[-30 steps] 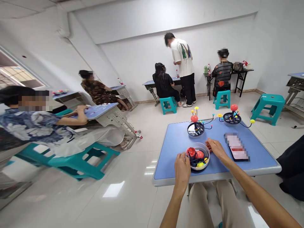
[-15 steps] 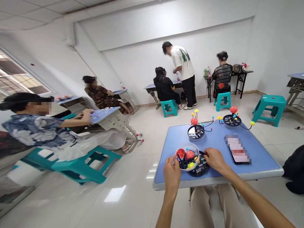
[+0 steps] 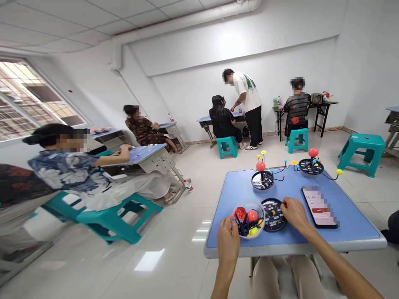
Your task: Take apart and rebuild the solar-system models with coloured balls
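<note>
My left hand [image 3: 228, 241] grips the left rim of a clear plastic bowl [image 3: 248, 237]. In the bowl lie red balls [image 3: 252, 215], a yellow piece [image 3: 253, 231] and several dark curved rods. My right hand [image 3: 295, 214] is closed on the right edge of a round black base [image 3: 273, 223] printed with small planets. The base lies on the blue desk [image 3: 293, 237], just right of the bowl. Behind it stand two assembled solar system models, one with a red ball [image 3: 260, 166] at left, the other with a red ball [image 3: 313, 153] at right.
A phone [image 3: 319, 207] with a timer on its screen lies on the desk's right side. A person [image 3: 68, 170] works at a desk [image 3: 146, 155] to the left. Farther back are several people, one standing [image 3: 247, 99]. A green stool [image 3: 363, 151] stands at back right.
The bowl has moved left off the black base, which now shows almost whole. My right hand stays at the base's edge. The view has tilted up a little.
</note>
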The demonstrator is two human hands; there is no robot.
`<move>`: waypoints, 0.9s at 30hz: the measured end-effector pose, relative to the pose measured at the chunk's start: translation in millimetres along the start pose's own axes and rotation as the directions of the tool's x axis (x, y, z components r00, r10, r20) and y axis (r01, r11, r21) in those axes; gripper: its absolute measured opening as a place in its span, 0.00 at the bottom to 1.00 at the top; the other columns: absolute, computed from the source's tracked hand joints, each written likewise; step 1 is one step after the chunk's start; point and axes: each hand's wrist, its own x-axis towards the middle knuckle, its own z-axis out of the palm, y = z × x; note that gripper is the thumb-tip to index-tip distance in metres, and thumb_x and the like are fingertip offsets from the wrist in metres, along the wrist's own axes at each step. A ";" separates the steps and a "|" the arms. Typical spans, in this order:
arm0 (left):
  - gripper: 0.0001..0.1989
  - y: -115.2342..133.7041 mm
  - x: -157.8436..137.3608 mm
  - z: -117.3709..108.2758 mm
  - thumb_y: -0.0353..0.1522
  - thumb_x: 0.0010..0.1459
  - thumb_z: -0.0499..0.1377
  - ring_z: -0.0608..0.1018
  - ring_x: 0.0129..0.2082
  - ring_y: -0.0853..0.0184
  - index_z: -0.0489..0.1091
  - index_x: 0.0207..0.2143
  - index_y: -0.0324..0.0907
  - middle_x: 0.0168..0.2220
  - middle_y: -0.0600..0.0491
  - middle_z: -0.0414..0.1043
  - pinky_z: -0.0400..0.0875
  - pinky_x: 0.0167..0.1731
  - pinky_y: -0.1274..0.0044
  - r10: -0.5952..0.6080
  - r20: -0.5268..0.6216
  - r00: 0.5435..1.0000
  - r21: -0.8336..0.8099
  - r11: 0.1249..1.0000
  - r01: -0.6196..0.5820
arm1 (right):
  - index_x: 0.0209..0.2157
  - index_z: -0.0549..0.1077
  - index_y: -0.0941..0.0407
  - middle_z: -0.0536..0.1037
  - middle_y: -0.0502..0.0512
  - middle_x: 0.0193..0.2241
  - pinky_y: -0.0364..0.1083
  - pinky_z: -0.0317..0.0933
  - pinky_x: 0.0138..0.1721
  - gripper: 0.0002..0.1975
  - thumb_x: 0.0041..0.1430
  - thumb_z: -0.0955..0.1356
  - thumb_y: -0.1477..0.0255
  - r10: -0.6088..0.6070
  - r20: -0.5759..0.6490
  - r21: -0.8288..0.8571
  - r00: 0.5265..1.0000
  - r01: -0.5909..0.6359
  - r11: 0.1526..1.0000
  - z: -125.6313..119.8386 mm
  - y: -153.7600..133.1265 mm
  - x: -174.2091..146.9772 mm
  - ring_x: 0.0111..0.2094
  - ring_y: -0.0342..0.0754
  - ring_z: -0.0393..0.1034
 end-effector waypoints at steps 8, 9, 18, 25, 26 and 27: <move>0.17 -13.3 -15.9 11.8 0.34 0.58 0.47 0.76 0.36 0.58 0.74 0.40 0.39 0.35 0.44 0.75 0.70 0.39 0.67 -0.024 0.036 0.999 -0.010 1.000 0.024 | 0.35 0.76 0.59 0.79 0.60 0.29 0.44 0.48 0.30 0.13 0.61 0.59 0.76 0.094 -0.144 0.065 0.985 -0.086 0.994 -21.1 20.1 16.6 0.31 0.50 0.71; 0.17 -13.3 -17.3 13.6 0.34 0.58 0.47 0.76 0.36 0.58 0.74 0.40 0.39 0.35 0.44 0.75 0.70 0.39 0.66 -0.023 0.031 0.999 -0.015 1.000 0.024 | 0.33 0.76 0.58 0.79 0.59 0.28 0.44 0.48 0.29 0.13 0.60 0.60 0.76 0.086 -0.155 0.099 0.984 -0.072 0.993 -19.7 19.3 16.7 0.30 0.49 0.70; 0.18 -13.9 -18.9 15.1 0.36 0.60 0.48 0.77 0.38 0.57 0.74 0.40 0.39 0.36 0.44 0.75 0.70 0.42 0.64 -0.017 0.005 1.000 -0.039 0.999 0.018 | 0.29 0.75 0.58 0.78 0.58 0.25 0.44 0.49 0.28 0.13 0.58 0.60 0.76 0.022 -0.136 0.193 0.990 0.004 0.981 -0.4 11.1 6.3 0.27 0.47 0.69; 0.20 -0.5 -23.4 1.1 0.41 0.64 0.48 0.77 0.38 0.61 0.71 0.47 0.39 0.39 0.45 0.75 0.71 0.40 0.67 -0.055 -0.068 0.996 -0.126 0.991 0.046 | 0.28 0.75 0.56 0.78 0.53 0.23 0.43 0.55 0.29 0.12 0.55 0.60 0.72 -0.055 -0.132 0.464 0.990 0.110 0.879 7.2 -23.0 -2.9 0.26 0.48 0.70; 0.20 1.0 -22.6 -2.4 0.41 0.65 0.47 0.77 0.38 0.61 0.72 0.46 0.39 0.39 0.44 0.75 0.71 0.40 0.67 -0.056 -0.091 0.994 -0.125 0.991 0.044 | 0.27 0.74 0.56 0.78 0.53 0.23 0.43 0.56 0.29 0.12 0.54 0.60 0.72 -0.047 -0.127 0.493 0.991 0.105 0.864 7.4 -27.3 -2.1 0.26 0.48 0.70; 0.20 2.2 -21.5 -6.0 0.41 0.65 0.47 0.76 0.37 0.62 0.73 0.44 0.39 0.39 0.45 0.75 0.71 0.39 0.68 -0.055 -0.115 0.992 -0.121 0.992 0.041 | 0.26 0.74 0.56 0.78 0.54 0.22 0.43 0.56 0.29 0.12 0.53 0.60 0.72 -0.033 -0.118 0.515 0.992 0.090 0.853 7.2 -30.5 -0.6 0.26 0.49 0.70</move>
